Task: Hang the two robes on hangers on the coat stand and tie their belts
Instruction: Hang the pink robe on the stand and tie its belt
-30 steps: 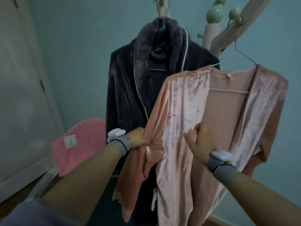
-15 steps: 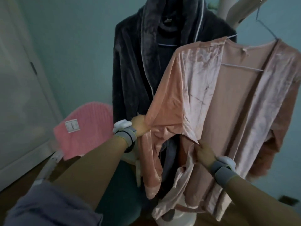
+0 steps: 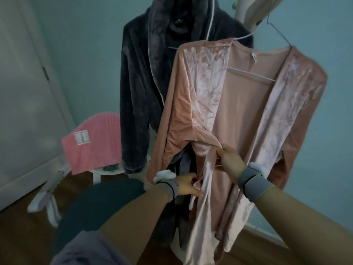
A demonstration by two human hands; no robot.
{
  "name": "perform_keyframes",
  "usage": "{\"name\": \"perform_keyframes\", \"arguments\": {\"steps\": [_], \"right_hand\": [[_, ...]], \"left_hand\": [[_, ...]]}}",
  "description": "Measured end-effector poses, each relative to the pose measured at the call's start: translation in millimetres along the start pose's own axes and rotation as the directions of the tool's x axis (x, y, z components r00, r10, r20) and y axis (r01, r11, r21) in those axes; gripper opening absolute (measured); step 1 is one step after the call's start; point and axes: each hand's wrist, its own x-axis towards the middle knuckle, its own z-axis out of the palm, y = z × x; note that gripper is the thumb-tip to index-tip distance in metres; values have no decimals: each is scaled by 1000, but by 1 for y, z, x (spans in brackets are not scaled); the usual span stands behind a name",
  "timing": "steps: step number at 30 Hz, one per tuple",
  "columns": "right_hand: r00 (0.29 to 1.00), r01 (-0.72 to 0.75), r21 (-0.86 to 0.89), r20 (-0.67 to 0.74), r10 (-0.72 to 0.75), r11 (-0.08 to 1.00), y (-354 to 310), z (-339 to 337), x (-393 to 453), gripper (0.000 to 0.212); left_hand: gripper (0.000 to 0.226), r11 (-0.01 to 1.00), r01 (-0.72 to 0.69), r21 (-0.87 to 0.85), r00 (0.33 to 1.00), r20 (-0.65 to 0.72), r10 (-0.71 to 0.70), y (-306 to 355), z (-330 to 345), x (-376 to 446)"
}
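in a teal-walled room, near, the left hand (image 3: 188,185) and right hand (image 3: 230,161) both pinch the pink robe (image 3: 248,111) at the waist, grey robe (image 3: 141,83) behind; a hard tug could slip it off its hanger (image 3: 252,75).

Your left hand (image 3: 188,185) has dropped from the pink robe's (image 3: 202,104) sleeve to its lower front edge; your right hand (image 3: 230,161) now pinches mid-frame.
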Motion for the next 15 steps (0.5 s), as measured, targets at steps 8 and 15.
{"name": "perform_keyframes", "arguments": {"steps": [8, 15], "right_hand": [[988, 154, -140, -6, -156, 978, 5, -61, -7, 27], [976, 192, -456, 185, -118, 869, 34, -66, -18, 29]], "left_hand": [[48, 978, 42, -203, 998, -38, -51, 28, 69, -11], [31, 798, -100, -594, 945, -307, -110, 48, 67, -45]]}}
